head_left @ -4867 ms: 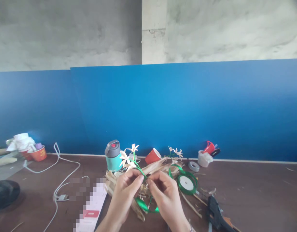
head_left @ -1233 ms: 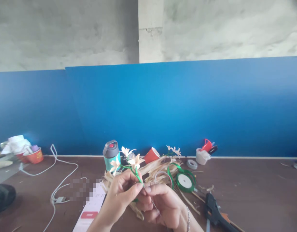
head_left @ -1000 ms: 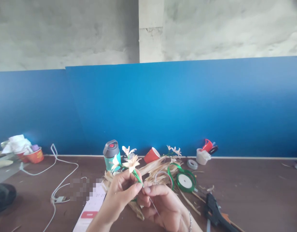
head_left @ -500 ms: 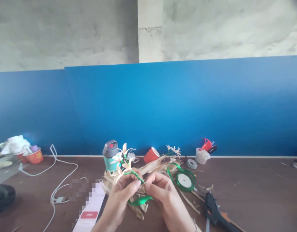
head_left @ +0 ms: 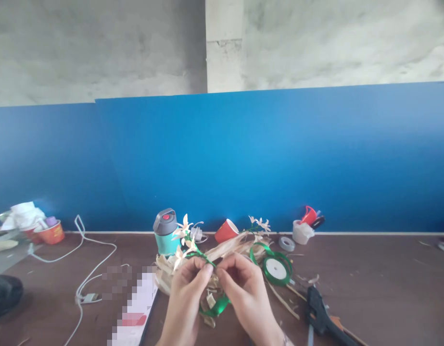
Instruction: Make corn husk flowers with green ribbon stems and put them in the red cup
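Together, the left hand (head_left: pixel 187 288) and right hand (head_left: pixel 243 288) pinch a thin green stem (head_left: pixel 203 259) bearing pale papery flowers (head_left: pixel 181 235); glossy green ribbon (head_left: pixel 216 307) curls beneath.

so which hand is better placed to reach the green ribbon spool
Right, most likely. Both hands pinch the flower stem, but the right hand is nearer the green ribbon spool. The left hand is farther off, with the right hand between it and the spool.

Two hands, left hand (head_left: pixel 185 294) and right hand (head_left: pixel 243 290); two flower sprigs, held sprig (head_left: pixel 185 239) and loose sprig (head_left: pixel 260 224) at one o'clock; one teal bottle (head_left: pixel 165 233) at eleven.
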Action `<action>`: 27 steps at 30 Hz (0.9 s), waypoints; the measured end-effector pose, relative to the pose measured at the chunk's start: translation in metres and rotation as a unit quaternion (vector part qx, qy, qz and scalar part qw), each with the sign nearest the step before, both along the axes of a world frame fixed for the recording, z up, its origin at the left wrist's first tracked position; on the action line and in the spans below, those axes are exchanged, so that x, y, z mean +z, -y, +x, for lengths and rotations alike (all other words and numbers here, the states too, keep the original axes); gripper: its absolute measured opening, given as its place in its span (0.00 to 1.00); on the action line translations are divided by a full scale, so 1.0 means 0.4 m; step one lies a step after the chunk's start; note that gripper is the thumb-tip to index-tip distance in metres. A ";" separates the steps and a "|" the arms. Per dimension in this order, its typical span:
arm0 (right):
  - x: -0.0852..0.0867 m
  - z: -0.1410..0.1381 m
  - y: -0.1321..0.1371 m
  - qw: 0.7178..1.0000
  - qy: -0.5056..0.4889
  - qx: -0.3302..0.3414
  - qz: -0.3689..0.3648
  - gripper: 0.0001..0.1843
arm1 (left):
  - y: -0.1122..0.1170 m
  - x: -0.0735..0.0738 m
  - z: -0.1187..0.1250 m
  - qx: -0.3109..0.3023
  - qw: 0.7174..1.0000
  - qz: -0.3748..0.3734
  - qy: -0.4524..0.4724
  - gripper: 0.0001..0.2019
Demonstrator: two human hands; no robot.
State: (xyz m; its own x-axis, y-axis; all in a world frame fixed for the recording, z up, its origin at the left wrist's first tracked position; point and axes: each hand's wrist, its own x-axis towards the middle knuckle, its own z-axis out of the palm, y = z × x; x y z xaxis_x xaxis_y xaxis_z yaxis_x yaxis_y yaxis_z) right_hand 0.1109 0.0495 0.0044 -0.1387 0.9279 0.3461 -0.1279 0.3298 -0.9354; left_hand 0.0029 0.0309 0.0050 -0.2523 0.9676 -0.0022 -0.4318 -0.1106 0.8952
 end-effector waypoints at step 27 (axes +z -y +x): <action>0.011 0.034 -0.018 0.966 -0.043 0.164 -0.195 0.14 | -0.003 0.008 -0.042 -0.093 0.987 0.045 -0.124 0.10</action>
State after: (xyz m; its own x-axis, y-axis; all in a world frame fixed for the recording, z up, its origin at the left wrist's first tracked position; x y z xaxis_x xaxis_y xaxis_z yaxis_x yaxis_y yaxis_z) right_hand 0.1246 0.0568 0.0088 -0.4338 0.9010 0.0018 -0.2491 -0.1180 -0.9613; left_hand -0.0139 0.0321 0.0082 -0.0524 0.9906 0.1263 -0.2211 -0.1348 0.9659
